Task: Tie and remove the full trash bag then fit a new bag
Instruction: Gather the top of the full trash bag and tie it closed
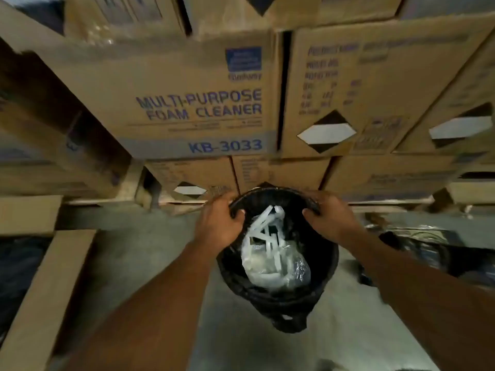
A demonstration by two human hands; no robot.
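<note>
A round bin lined with a black trash bag (278,293) stands on the grey floor in front of me. Clear plastic wrap and white strips (270,253) fill its inside. My left hand (221,219) grips the bag's edge at the far left of the rim, thumb hooked inside. My right hand (328,215) grips the far right of the rim the same way. Both forearms reach in from the bottom corners.
Stacked cardboard cartons (187,103), one printed "Multi-Purpose Foam Cleaner", rise close behind the bin on a wooden pallet (128,194). A flat carton (45,290) lies at the left. Dark plastic bags (417,247) lie on the floor to the right.
</note>
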